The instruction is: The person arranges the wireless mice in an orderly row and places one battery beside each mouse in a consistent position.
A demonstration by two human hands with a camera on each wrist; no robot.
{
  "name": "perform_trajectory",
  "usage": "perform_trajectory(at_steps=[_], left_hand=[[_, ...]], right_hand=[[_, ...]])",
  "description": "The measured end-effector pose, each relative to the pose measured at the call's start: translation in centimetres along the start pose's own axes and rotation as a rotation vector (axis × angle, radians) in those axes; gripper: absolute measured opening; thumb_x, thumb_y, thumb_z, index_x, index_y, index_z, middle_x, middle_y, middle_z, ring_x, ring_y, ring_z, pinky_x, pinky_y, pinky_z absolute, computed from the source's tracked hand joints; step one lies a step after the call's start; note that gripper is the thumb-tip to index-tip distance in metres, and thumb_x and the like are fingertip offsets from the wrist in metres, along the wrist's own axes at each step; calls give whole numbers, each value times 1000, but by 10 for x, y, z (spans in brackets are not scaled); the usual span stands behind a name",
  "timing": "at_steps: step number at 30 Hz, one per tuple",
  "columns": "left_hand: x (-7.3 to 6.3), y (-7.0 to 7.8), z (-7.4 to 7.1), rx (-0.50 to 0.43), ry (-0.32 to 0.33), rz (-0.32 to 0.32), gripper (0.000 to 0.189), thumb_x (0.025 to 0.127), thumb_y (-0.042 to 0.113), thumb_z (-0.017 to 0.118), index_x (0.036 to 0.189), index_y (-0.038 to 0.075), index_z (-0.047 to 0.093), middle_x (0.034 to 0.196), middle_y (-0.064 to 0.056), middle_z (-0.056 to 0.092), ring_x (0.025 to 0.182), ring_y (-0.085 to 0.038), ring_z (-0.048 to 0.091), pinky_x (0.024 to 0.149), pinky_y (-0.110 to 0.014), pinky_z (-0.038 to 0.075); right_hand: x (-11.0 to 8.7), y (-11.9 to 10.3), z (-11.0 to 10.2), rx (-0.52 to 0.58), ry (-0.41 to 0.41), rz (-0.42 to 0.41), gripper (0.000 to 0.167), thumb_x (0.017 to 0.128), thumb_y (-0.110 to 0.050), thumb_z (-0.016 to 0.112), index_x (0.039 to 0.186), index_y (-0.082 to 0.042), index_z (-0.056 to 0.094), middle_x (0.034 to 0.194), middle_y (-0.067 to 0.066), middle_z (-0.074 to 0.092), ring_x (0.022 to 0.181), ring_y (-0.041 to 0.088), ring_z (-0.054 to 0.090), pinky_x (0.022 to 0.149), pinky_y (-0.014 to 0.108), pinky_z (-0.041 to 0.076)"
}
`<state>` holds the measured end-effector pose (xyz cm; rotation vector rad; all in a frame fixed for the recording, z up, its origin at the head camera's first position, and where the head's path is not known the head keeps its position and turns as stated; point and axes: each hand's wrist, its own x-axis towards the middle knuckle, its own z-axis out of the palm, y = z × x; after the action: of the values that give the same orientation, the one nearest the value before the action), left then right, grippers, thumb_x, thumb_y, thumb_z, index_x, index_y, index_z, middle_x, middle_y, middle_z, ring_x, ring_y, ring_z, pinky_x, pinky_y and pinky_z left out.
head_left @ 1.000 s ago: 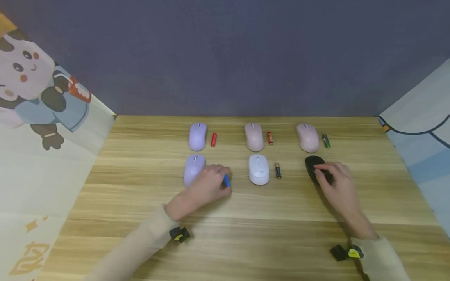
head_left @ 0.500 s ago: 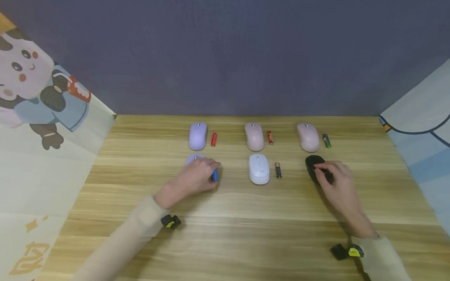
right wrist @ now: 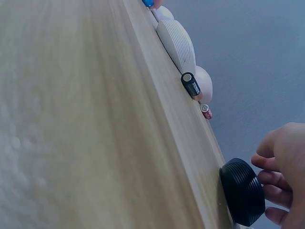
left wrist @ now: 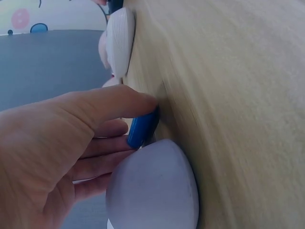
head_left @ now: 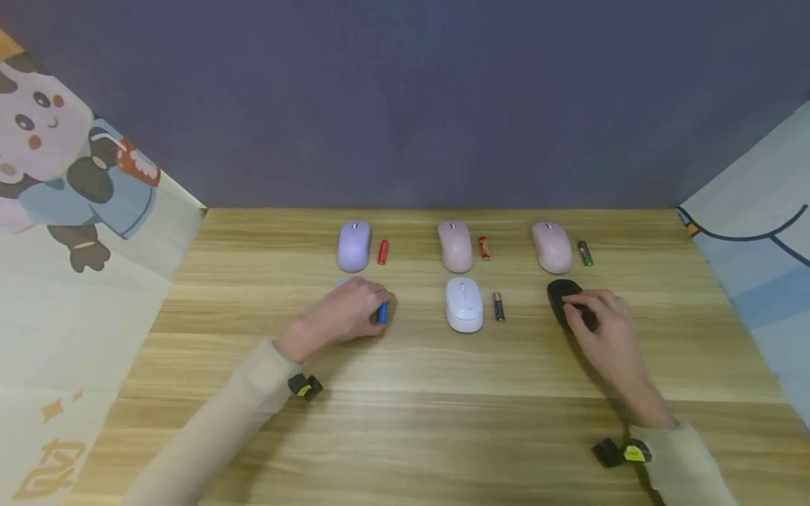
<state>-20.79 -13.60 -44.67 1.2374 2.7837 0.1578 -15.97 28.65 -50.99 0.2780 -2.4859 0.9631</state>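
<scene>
My left hand (head_left: 344, 313) pinches a small blue battery (left wrist: 143, 128) between thumb and fingers, low over the table beside a light purple mouse (left wrist: 152, 186). In the head view that mouse is mostly hidden under the hand. My right hand (head_left: 604, 330) is bent over a black mouse (head_left: 560, 289), with thumb and index fingertips close together above its surface. A small pale glint shows near these fingertips; I cannot tell whether they hold anything. In the right wrist view the curled fingers (right wrist: 274, 179) lie right beside the ribbed black mouse.
A white mouse (head_left: 464, 304) with a black-and-copper battery (head_left: 498, 307) lies between the hands. Behind stand a purple mouse (head_left: 354, 246) and two pink mice, one in the middle (head_left: 455, 246), with red batteries (head_left: 382, 252) and a green one (head_left: 585, 253). A dark panel (head_left: 436, 105) rises behind the table.
My left hand has moved left with the blue battery, close against the front purple mouse, now covering most of it. The right hand has stayed in place over the black mouse.
</scene>
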Motion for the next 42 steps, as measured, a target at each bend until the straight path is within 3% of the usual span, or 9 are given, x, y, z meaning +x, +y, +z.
perform_trajectory(at_steps=[7,12,23,30,42], left_hand=[[1,0,-2,-12,-38,-20,26,85,20,82,104,6,71,87,1,69,77,-12,61,87,-37,59],[1,0,-2,14,-48,-25,26,87,23,82,103,7,71,86,2,69,77,-12,61,92,-39,58],[1,-1,-1,33,-35,-14,21,87,24,80,98,9,70,85,3,68,73,-10,58,90,-38,59],[1,-1,-1,44,-59,-20,28,89,26,80,107,7,72,90,0,71,77,-12,60,95,-40,58],[1,-2,1,54,-49,-17,28,88,26,81,105,7,72,87,1,69,77,-12,61,94,-40,58]], right_hand=[[1,1,1,7,-6,5,13,91,2,70,103,4,75,110,24,66,102,40,55,84,33,34],[0,1,1,10,-16,12,13,92,1,70,103,5,75,110,25,65,104,42,55,84,38,35],[0,0,0,-1,-31,27,12,92,1,69,103,5,74,112,26,64,105,43,54,84,42,36],[0,-1,-1,-4,-32,24,12,93,0,68,103,5,74,112,26,64,105,44,53,84,43,36],[0,2,1,7,-30,8,13,92,0,69,102,5,74,111,26,63,104,44,53,84,44,35]])
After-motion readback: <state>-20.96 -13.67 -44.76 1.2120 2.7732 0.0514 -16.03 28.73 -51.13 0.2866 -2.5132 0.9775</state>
